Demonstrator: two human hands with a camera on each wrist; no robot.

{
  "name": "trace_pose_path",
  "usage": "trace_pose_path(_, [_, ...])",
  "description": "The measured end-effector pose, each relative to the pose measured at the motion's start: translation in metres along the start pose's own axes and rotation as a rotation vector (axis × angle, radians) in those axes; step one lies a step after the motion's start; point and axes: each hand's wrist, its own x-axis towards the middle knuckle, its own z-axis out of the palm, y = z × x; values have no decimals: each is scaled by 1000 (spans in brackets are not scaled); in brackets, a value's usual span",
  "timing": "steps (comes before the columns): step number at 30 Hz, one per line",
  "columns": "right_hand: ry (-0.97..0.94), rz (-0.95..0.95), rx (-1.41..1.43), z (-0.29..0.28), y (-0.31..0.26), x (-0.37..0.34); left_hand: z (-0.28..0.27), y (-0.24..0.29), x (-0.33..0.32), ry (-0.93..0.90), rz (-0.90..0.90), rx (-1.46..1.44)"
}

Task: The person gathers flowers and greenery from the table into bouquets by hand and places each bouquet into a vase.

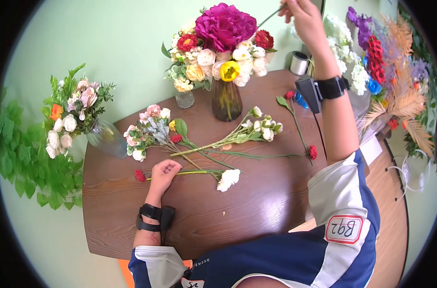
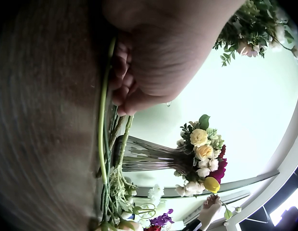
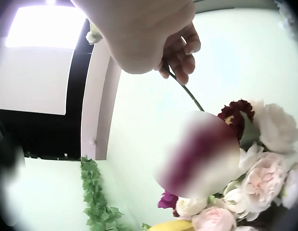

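Observation:
My right hand, raised at the upper right, pinches a thin dark green flower stem. That stem slants down toward the bouquet; a white bud shows beyond the hand in the right wrist view. The brown glass vase holds a big magenta peony, a yellow tulip and several pale blooms. On the table, my left hand rests with loosely curled fingers. A green stem runs beside them, near a red flower and a white flower.
Several loose stems lie across the brown table, including white-budded stems and a pink bunch. A clear vase of flowers leans at the left. A small glass jar and a silver cylinder stand at the back.

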Motion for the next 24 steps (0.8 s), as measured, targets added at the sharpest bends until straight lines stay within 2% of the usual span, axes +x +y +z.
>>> trace_pose_path(4, [-72, -32, 44, 12, 6, -1, 1, 3, 0, 12, -2, 16])
trace_pose_path(6, [-104, -107, 5, 13, 7, -2, 0, 3, 0, 15, -20, 35])
trace_pose_path(8, [-64, -144, 35, 13, 8, -1, 0, 1, 0, 16, -4, -14])
trace_pose_path(10, [32, -211, -148, 11, -3, -1, 3, 1, 1, 38, 20, -32])
trace_pose_path(12, [0, -168, -208, 13, -7, -1, 5, 0, 1, 59, 44, -56])
trace_pose_path(14, [-155, -94, -102, 16, -6, 1, 4, 0, 1, 55, 50, -41])
trace_pose_path(19, [-164, -174, -23, 23, -11, -1, 3, -2, 1, 50, 38, -74])
trace_pose_path(21, [-54, -279, -183, 16, -22, -1, 3, -3, 2, 53, 36, -76])
trace_pose_path(22, [-57, -280, -182, 14, -26, -2, 4, -3, 2, 57, 42, -66])
trace_pose_path(24, [-68, -129, -263, 10, -34, -6, 4, -2, 2, 58, 44, -57])
